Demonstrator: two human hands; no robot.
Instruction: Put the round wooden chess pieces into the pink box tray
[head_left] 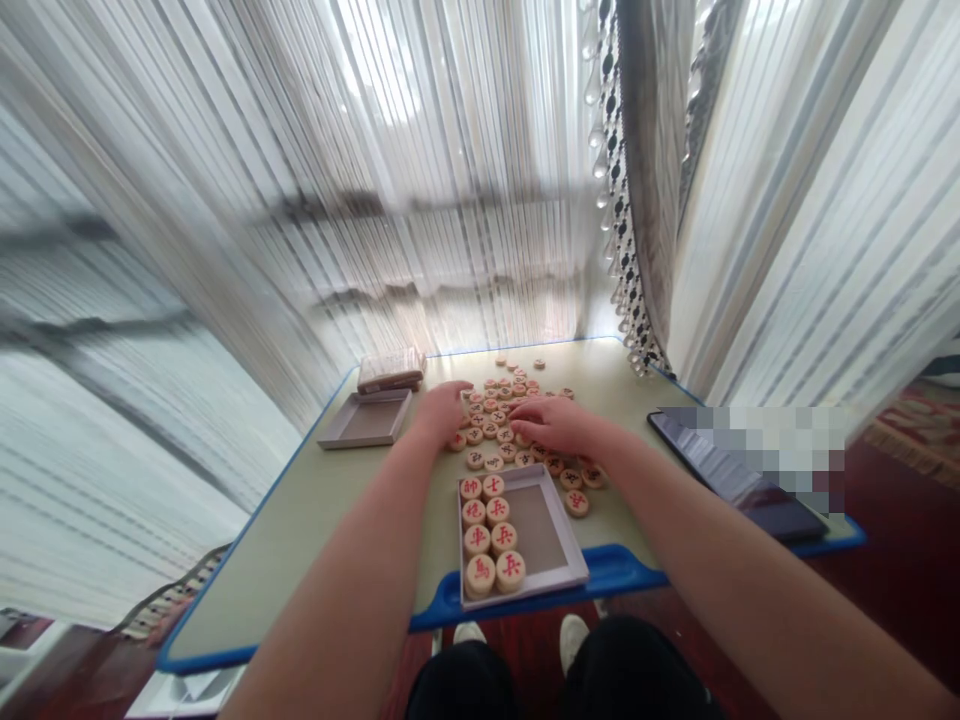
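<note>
Many round wooden xiangqi pieces (506,450) with red or dark characters lie scattered over the table's middle. My left hand (444,410) rests at their left edge, its fingers curled and partly hidden; whether it grips a piece cannot be made out. My right hand (551,422) reaches over the pieces from the right, fingers spread, touching or hovering over them, with nothing seen held. Nearer to me, an open shallow box (559,530) holds two columns of red-character pieces (503,538) along its left side; its right part shows bare bottom.
At the back left of the table (300,540) lie an empty box lid (367,418) and a folded bundle (391,369). A dark tablet (727,475) lies at the right edge. A blue rim with a molded tray (622,568) borders the front. Curtains hang behind.
</note>
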